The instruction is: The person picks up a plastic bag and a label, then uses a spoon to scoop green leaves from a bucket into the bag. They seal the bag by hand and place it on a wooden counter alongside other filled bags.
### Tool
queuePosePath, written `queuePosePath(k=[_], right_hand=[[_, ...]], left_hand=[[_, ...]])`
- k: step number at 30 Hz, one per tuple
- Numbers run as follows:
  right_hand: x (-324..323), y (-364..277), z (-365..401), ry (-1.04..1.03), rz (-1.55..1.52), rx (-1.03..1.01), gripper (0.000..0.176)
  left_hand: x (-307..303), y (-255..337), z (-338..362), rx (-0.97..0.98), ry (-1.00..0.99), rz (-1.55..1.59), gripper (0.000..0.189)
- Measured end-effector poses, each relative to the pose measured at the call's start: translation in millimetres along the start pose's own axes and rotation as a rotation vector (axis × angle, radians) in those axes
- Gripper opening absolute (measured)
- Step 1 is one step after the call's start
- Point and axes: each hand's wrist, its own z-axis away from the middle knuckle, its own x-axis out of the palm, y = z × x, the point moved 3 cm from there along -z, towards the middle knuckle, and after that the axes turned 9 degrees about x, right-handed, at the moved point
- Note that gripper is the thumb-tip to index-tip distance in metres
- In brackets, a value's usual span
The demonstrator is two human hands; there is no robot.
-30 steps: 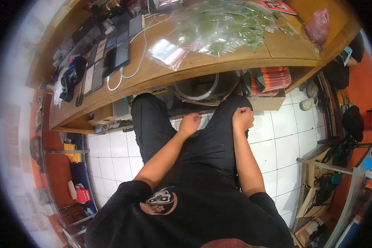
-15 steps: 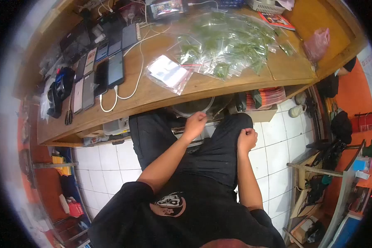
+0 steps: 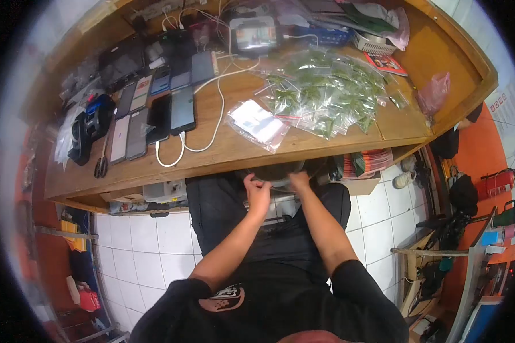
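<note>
Below the front edge of the table, between my knees, sits a dark round container with a pale rim [image 3: 281,183], partly hidden by the tabletop. My left hand [image 3: 258,193] is at the container's left side, with its fingers curled together; what they hold, if anything, is hidden. My right hand [image 3: 299,181] reaches over the right side of the rim, and its fingers are blurred and partly out of sight. On the tabletop above lie many small clear plastic bags with green contents [image 3: 326,91]. A clear bag with white slips [image 3: 258,126] lies at the front edge.
Several phones [image 3: 160,117] lie on the left of the table [image 3: 212,151], with white charging cables [image 3: 218,114]. Scissors [image 3: 102,166] and a tape dispenser [image 3: 81,137] are farther left. A box of red packets [image 3: 363,171] stands under the table at right. A pink bag [image 3: 435,94] sits at the right edge.
My right hand has left my right knee and moved forward and left to the round container. My left hand has shifted down and left to the container's left side. The view has tilted slightly.
</note>
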Motion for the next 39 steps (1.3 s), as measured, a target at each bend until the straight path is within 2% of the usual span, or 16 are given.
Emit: queuePosePath(k=[2, 5, 6, 8, 10, 14, 17, 19, 20, 22, 24, 27, 30, 32, 34, 39], right_hand=[[19.3, -4.2, 7.2, 0.093, -0.395, 0.054, 0.037], [4.5, -13.7, 25.6, 0.479, -0.093, -0.017, 0.023], [-4.3, -15.8, 34.8, 0.479, -0.092, -0.016, 0.023], [-30.6, -8.5, 62.9, 0.415, -0.183, -0.314, 0.022], [-46.9, 8.6, 70.6, 0.245, -0.411, -0.397, 0.025], [-97.0, -2.1, 158.4, -0.097, -0.455, -0.331, 0.033], [-111.9, 15.0, 184.9, -0.102, -0.284, -0.228, 0.033], [-111.2, 24.1, 210.5, -0.084, 0.065, -0.341, 0.036], [-111.6, 28.5, 222.4, -0.083, 0.065, -0.342, 0.036], [-112.8, 39.8, 239.0, -0.163, -0.261, -0.227, 0.037], [-118.1, 51.2, 246.9, -0.168, -0.282, -0.229, 0.039], [-133.1, 44.4, 284.2, -0.087, -0.304, -0.297, 0.026], [-137.4, 46.1, 296.2, -0.088, -0.258, -0.353, 0.032], [-131.3, 37.0, 309.7, -0.074, -0.263, -0.300, 0.030], [-123.1, 29.6, 313.1, -0.018, -0.256, -0.402, 0.014], [-116.6, 22.9, 305.2, 0.007, -0.231, -0.381, 0.015]], left_hand=[[-16.1, 9.5, 1.5, -0.031, -0.007, 0.030, 0.062], [-54.8, 16.3, 2.1, 0.092, -0.015, 0.048, 0.055], [-68.2, 20.2, 2.7, 0.137, -0.023, 0.007, 0.052], [-91.3, 27.0, 9.7, 0.191, -0.019, 0.004, 0.044], [-101.6, 21.5, 13.7, 0.190, -0.072, 0.088, 0.044], [-91.0, 55.7, 26.5, 0.399, -0.158, -0.268, 0.050], [-79.1, 71.7, 22.6, 0.747, -0.081, -0.709, 0.066], [-77.0, 59.1, 11.7, 0.609, -0.198, -0.611, 0.065], [-76.7, 49.6, 7.1, 0.469, -0.303, -0.514, 0.064], [-78.7, 64.4, 9.9, 0.526, -0.309, -0.482, 0.049], [-83.1, 95.2, 26.1, 0.465, -0.393, -0.384, 0.031], [-90.0, 102.3, 44.7, 0.518, -0.352, -0.177, 0.021], [-100.0, 92.0, 46.9, 0.484, -0.357, -0.091, 0.021], [-107.4, 97.6, 48.2, 0.523, -0.344, -0.123, 0.019], [-119.6, 111.2, 47.7, 0.580, -0.293, -0.480, 0.018], [-137.6, 87.9, 46.8, 0.428, -0.263, -0.374, 0.022]])
